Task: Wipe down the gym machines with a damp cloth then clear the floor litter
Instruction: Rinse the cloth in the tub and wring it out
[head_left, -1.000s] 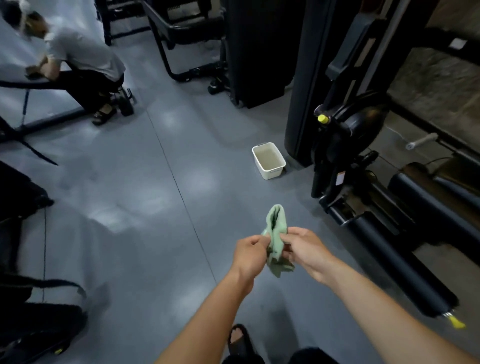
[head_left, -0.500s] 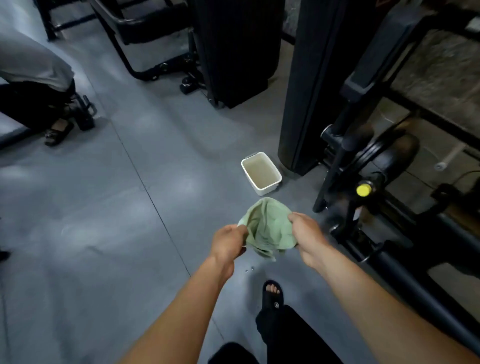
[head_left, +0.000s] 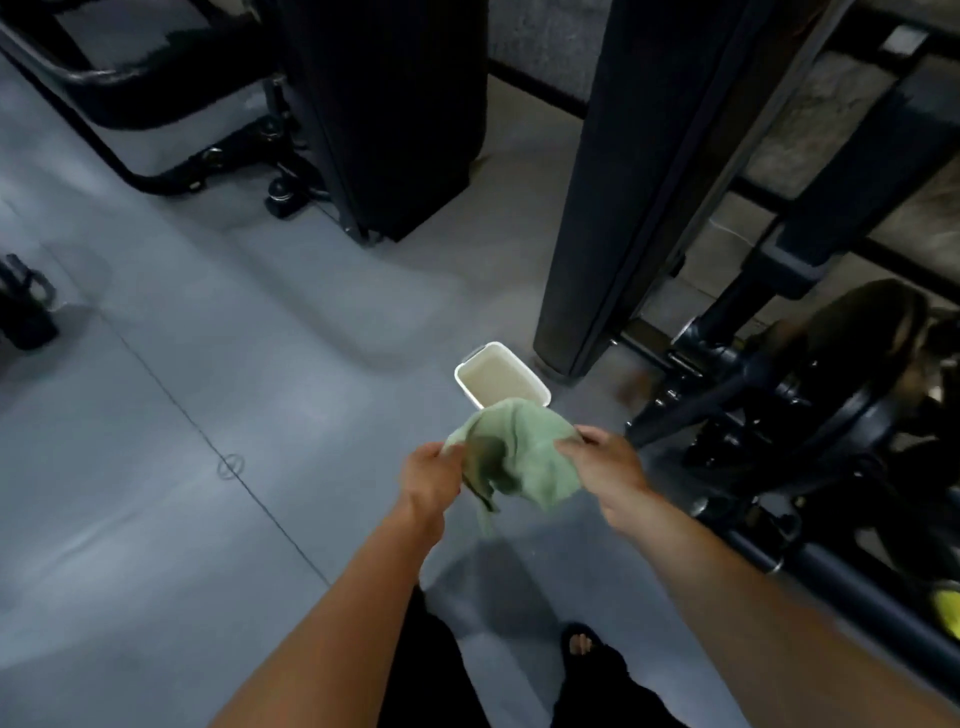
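Green cloth hangs spread between my left hand and right hand, each grip pinching an edge above the white tub, so wiping the machines looks hardly begun.

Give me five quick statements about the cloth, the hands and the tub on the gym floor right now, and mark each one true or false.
1. Both hands hold the green cloth. True: the left hand and the right hand each grip an edge.
2. The white tub sits on the floor. True.
3. The cloth lies inside the tub. False: it is held up in front of the tub.
4. The tub stands on a machine seat. False: it stands on the floor beside a black machine column.
5. The cloth is red. False: it is pale green.
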